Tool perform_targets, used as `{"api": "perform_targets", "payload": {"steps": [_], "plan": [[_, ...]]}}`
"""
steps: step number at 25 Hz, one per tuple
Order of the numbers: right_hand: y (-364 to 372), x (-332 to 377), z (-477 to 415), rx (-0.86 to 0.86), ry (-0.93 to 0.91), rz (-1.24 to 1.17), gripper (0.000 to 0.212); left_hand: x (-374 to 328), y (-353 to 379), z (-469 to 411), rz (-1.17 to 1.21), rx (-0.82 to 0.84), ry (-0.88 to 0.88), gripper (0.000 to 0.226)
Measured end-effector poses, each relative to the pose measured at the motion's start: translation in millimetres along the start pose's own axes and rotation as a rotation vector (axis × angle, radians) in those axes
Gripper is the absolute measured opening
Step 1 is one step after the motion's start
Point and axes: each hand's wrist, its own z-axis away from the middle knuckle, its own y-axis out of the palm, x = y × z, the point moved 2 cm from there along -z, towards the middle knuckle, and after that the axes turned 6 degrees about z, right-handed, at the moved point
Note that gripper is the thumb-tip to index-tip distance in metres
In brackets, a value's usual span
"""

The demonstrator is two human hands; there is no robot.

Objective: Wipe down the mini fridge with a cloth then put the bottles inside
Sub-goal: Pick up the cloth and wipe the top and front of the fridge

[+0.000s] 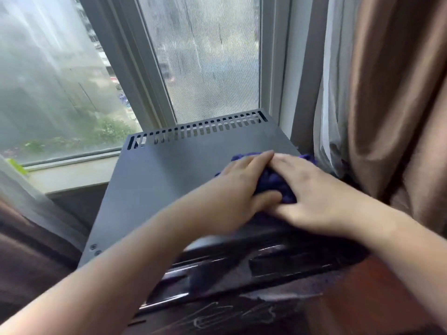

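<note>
The left hand (239, 189) lies palm down on a purple cloth (275, 184), its fingers stretched out nearly straight and its thumb pushed against the bunched middle of the fabric. The right hand (307, 187) lies flat beside it, fingers likewise extended over the cloth, and the fingertips of the two hands meet at the far end. Neither hand is curled around the cloth; both press it down from above, and a ridge of fabric is heaped between them.

The cloth sits on the flat grey top of the mini fridge (174, 170), on the right half of that top and near its right edge, with bits of purple showing past the fingertips on both sides. A row of vent slots (198, 129) runs along the back edge of the fridge top, and two small screws (94, 249) sit at its front left corner. The dark front of the fridge, below the forearms, is blurred.

Behind the fridge stands a window (208, 56) with hazy panes, and a pale window sill (72, 175) runs to the fridge's left. A brown curtain (391, 105) hangs just to the right of the fridge, with a sheer white curtain (331, 93) between it and the window frame.
</note>
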Motion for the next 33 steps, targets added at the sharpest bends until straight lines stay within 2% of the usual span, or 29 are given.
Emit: {"api": "perform_targets", "payload": {"steps": [4, 6, 9, 12, 15, 18, 24, 28, 33], "plan": [[-11.8, -65.6, -62.7, -0.005, 0.126, -0.036, 0.052, 25.3, -11.4, -92.0, 0.024, 0.008, -0.1, 0.063], [-9.3, -72.3, -65.0, -0.005, 0.117, -0.035, 0.054, 22.3, -9.0, -96.6, 0.008, -0.018, -0.098, 0.061], [-7.9, -58.9, -25.9, 0.001, 0.022, -0.033, 0.063, 3.6, 5.0, -55.9, 0.027, -0.035, -0.061, 0.067], [-6.5, -33.9, 32.4, -0.006, -0.11, -0.013, 0.077, -36.6, 29.3, 8.0, -0.019, -0.136, -0.025, 0.072], [-4.7, -34.8, 46.9, -0.001, -0.172, -0.013, 0.076, -50.2, 38.2, 23.3, -0.064, -0.158, -0.029, 0.073], [-7.9, -52.3, 2.3, 0.028, -0.201, -0.1, 0.072, -27.7, 26.3, -13.9, -0.024, -0.137, -0.106, 0.074], [-0.8, -75.0, -105.4, 0.058, -0.086, 0.018, 0.058, 44.6, -14.6, -83.2, 0.013, -0.131, -0.236, 0.064], [1.3, -56.6, -85.0, 0.1, -0.2, 0.035, 0.066, 31.5, -16.8, -45.7, -0.001, -0.128, -0.212, 0.064], [9.3, -13.1, -39.4, 0.18, -0.36, -0.056, 0.069, 7.0, -2.5, 38.2, -0.16, -0.185, -0.21, 0.081]]}}
